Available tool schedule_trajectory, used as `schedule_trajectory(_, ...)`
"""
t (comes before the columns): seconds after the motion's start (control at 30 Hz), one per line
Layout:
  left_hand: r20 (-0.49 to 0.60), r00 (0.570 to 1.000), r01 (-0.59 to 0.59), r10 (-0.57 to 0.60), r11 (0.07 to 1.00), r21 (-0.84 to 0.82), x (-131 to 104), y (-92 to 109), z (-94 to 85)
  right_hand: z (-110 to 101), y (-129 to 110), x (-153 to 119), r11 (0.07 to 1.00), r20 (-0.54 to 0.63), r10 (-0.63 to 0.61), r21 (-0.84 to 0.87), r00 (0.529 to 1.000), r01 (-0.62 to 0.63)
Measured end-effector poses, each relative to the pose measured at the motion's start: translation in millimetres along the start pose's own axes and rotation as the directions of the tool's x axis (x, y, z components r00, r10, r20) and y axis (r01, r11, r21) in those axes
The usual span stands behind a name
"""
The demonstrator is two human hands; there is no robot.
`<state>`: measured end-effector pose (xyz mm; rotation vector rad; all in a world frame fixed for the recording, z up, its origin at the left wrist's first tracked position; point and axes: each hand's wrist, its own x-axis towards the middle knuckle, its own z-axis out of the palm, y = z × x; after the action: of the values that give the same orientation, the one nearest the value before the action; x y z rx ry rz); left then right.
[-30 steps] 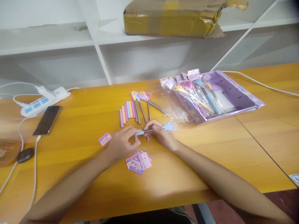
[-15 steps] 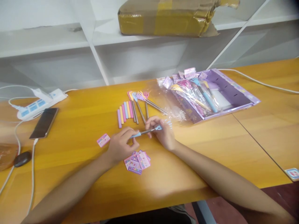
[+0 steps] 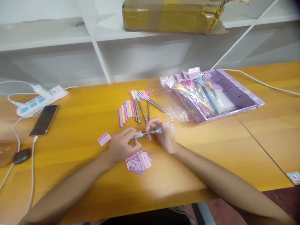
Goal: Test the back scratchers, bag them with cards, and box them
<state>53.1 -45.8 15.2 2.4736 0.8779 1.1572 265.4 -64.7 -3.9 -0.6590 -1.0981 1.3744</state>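
Between my two hands lies a blue back scratcher (image 3: 150, 132) with a metal rod and a hand-shaped head. My left hand (image 3: 123, 145) is closed on its blue handle, most of which is hidden by the fingers. Around the head end, my right hand (image 3: 164, 136) is closed, with the blue claws showing past it. Just beyond are several loose scratcher heads on metal rods (image 3: 142, 107) and a row of coloured handle sleeves (image 3: 126, 111). Below my left hand sits a small pile of printed cards (image 3: 138, 162); a single card (image 3: 104, 139) lies to its left.
At the right back, a purple box (image 3: 243, 90) has bagged back scratchers (image 3: 206, 93) lying over it. A phone (image 3: 44, 120), a power strip (image 3: 42, 100) and cables occupy the left. A taped carton (image 3: 173, 15) rests on the shelf above.
The view has shifted slightly. Both hands keep their hold on the blue back scratcher, and the things on the table stay where they were.
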Motion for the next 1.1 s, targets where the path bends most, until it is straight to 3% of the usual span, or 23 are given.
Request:
schedule_trajectory(0.2,0.013,1.0,-0.007,0.007,1.0,0.012,-3,-6,-1.0,0,1,-3,0.998,0.037,0.015,-0.056,0.999,-0.013)
schedule_trajectory(0.4,0.173,0.985,-0.052,0.023,0.985,0.163,10,-11,-14.0,-7,1,3,0.991,0.074,-0.005,-0.134,0.997,0.014)
schedule_trajectory(0.6,0.271,0.961,-0.15,0.047,0.916,0.373,13,10,-19.9,2,-2,-1,0.981,0.112,0.058,-0.191,0.992,-0.035)
schedule_trajectory(0.73,0.303,0.953,-0.091,-0.013,0.941,0.326,5,25,-22.7,17,-8,-16,0.976,0.106,0.134,-0.185,0.985,-0.113)
schedule_trajectory(0.83,0.364,0.929,-0.053,-0.059,0.955,0.29,-1,28,-33.7,24,-15,-28,0.981,-0.001,0.171,-0.094,0.985,-0.171)
schedule_trajectory(0.93,0.41,0.907,-0.061,-0.098,0.931,0.359,-15,20,-62.2,7,-32,-42,0.986,-0.193,0.159,-0.022,0.968,-0.166)
schedule_trajectory(1.03,0.416,0.9,-0.05,-0.13,0.918,0.393,-41,1,-109.6,-42,-64,-61,0.992,-0.435,0.074,-0.058,0.897,-0.11)
schedule_trajectory(1.1,0.401,0.905,-0.061,-0.145,0.886,0.459,-65,-14,-143.4,-85,-89,-77,0.996,-0.601,0.03,-0.044,0.798,-0.071)
